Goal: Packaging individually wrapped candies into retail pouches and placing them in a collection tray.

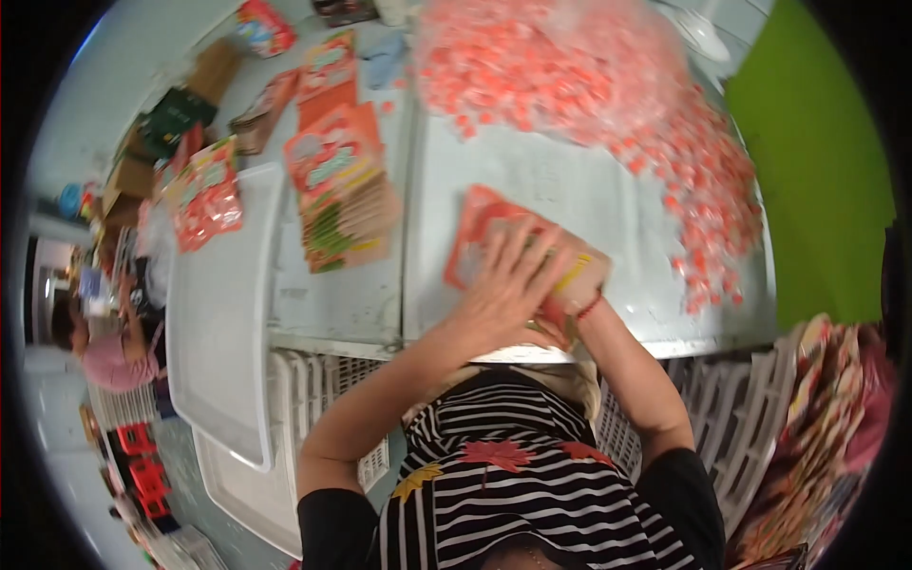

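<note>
My left hand lies over a red and tan printed pouch, its fingers stretched out across the top face. The pouch sits low over the metal table, tilted, with its tan end toward the right; whether it is one pouch or a few together I cannot tell. My right forearm, with a red bracelet at the wrist, reaches to the pouch's near right side. Most of my right hand is hidden beneath the pouch, its fingers out of sight.
A big clear bag of small pink wrapped pieces spills along the table's right side. Fanned pouches lie left of the table seam. A white tray stands at the left edge. Crates are below; a person in pink is far left.
</note>
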Demonstrator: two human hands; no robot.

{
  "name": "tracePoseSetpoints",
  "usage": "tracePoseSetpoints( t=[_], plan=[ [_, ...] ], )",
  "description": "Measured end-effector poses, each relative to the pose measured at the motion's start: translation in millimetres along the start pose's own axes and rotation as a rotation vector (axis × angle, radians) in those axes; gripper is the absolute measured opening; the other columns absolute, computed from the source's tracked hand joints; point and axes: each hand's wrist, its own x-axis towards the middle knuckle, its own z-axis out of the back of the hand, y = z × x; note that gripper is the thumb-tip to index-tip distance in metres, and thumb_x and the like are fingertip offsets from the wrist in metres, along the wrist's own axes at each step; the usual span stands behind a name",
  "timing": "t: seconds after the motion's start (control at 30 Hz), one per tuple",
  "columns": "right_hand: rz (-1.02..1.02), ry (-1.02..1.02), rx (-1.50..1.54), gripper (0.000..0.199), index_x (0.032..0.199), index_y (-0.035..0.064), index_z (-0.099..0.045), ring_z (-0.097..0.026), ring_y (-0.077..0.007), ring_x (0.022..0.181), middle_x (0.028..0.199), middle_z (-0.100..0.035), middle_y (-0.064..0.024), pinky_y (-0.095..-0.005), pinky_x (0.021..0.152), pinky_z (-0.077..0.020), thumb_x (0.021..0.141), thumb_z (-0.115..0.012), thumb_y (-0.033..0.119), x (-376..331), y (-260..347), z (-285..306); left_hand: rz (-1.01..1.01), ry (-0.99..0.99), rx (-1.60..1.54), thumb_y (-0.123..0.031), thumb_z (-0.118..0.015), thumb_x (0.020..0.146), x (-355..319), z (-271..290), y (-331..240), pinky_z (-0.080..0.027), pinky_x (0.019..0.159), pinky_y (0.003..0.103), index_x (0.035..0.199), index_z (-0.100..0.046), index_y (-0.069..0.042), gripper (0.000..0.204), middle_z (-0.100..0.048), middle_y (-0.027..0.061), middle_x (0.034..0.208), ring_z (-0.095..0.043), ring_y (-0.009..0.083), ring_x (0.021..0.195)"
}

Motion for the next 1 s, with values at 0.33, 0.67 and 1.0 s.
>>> tracePoseSetpoints(
  t=[0.33, 0.67, 1.0],
  plan=[
    [-0.105, 0.077, 0.129, 0.037, 0.128, 0.0073, -0.050, -0.051, -0.0199, 0.116, 0.127, -0.053, -0.0086, -0.0328, 0.095, -0.0440, 0.095, -0.048, 0.022, -11.1, -9.7, -8.7, 0.007, 0.030, 0.016, -0.024, -0.076, 0.063, -7.6, -23.5, -10.5, -0.030, 0.099, 0.055, 0.128, -0.045, -0.001, 0.076, -0.040, 0.0219, 0.131, -0.041, 0.0391, 0.119],
    [0.053, 0.116, -0.265, 0.026, 0.111, 0.0011, -0.060, -0.061, -0.0195, 0.093, 0.099, -0.065, -0.0107, -0.0305, 0.081, -0.0487, 0.091, -0.056, 0.017, -16.8, 67.8, 51.3, 0.049, -0.078, 0.165, -0.006, -0.077, 0.055, -9.7, -28.6, 28.1, -0.040, 0.095, 0.046, 0.127, -0.045, -0.003, 0.079, -0.052, 0.0171, 0.120, -0.052, 0.0361, 0.109],
    [-0.395, -0.800, -1.502, 0.046, 0.128, 0.0097, -0.051, -0.038, -0.0415, 0.126, 0.136, -0.046, -0.0158, -0.0585, 0.101, -0.0313, 0.090, -0.054, 0.035, -100.7, -23.3, 165.7, 0.445, -0.085, 0.048, -0.004, -0.079, 0.060, -52.5, 6.5, 20.6, -0.041, 0.095, 0.045, 0.131, -0.040, -0.002, 0.081, -0.051, 0.0186, 0.121, -0.050, 0.0386, 0.110]
  ],
)
